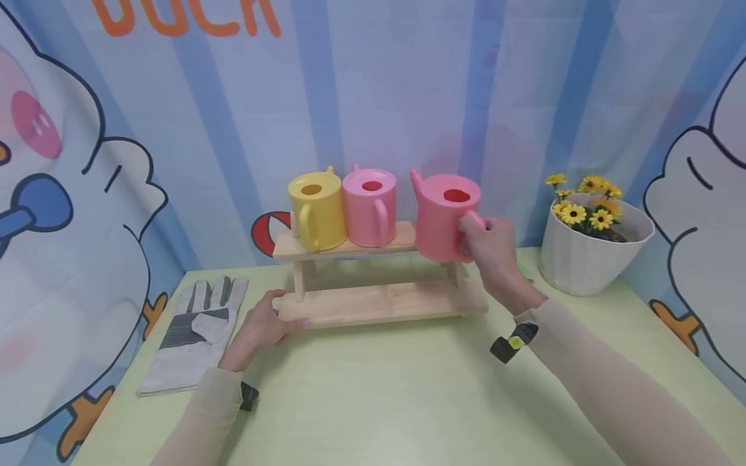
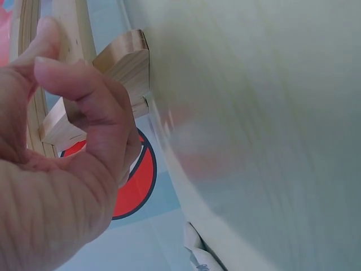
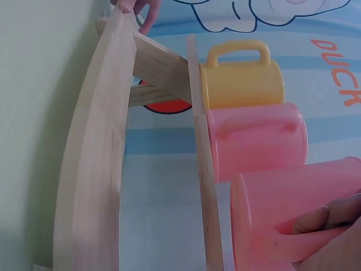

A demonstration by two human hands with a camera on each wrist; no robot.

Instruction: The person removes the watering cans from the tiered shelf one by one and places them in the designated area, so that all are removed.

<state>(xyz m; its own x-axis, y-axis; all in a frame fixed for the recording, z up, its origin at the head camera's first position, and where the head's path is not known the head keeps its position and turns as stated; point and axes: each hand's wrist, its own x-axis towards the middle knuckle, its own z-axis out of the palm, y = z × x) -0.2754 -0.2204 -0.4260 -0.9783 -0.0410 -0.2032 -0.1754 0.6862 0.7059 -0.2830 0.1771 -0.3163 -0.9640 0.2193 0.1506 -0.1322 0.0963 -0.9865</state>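
A blue-striped backdrop [image 1: 396, 97], on which large white cartoon figures and orange lettering [image 1: 186, 18] are printed, is hung behind a pale yellow-green surface [image 1: 379, 395]. In the middle of the surface a two-step wooden stand [image 1: 379, 304] is set, its lower board on the near side and its upper board on the far side. A yellow watering can [image 1: 326, 223] is stood at the left of the upper board, and a pink watering can [image 1: 362, 217] is placed just beside it on the right; both handles are turned to the near side. Farther right, a larger pink watering can [image 1: 437, 223] is held roughly upright by the right grip [image 1: 492, 249], whose fingers are curled round its handle; in the right wrist view a narrow gap is seen between its base and the upper board. The left end of the lower board is pinched by the left grip [image 1: 265, 323], with the thumb laid along the near edge. A grey-and-white glove [image 1: 192, 362] is laid flat on the left, and on the far right yellow flowers [image 1: 588, 210] are held in a white pot [image 1: 574, 262].
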